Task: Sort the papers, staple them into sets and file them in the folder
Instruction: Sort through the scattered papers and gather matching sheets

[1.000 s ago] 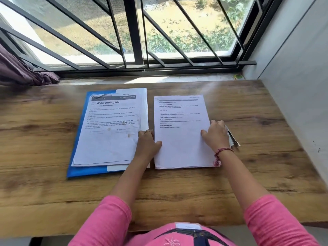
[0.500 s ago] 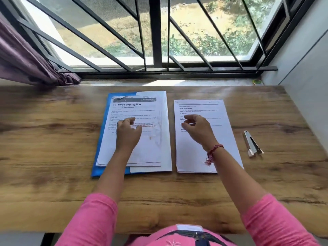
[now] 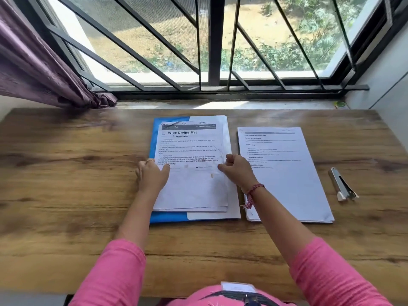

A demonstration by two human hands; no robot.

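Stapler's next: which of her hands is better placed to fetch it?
Probably the right hand. The stapler lies on the table right of the loose stack, on that hand's side; the left hand sits at the "Wipe Drying Mat" sheet's far edge.

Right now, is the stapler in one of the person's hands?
No, the stapler lies alone on the wooden table, right of both paper stacks, while the left hand and right hand are at the sheets on the blue folder.
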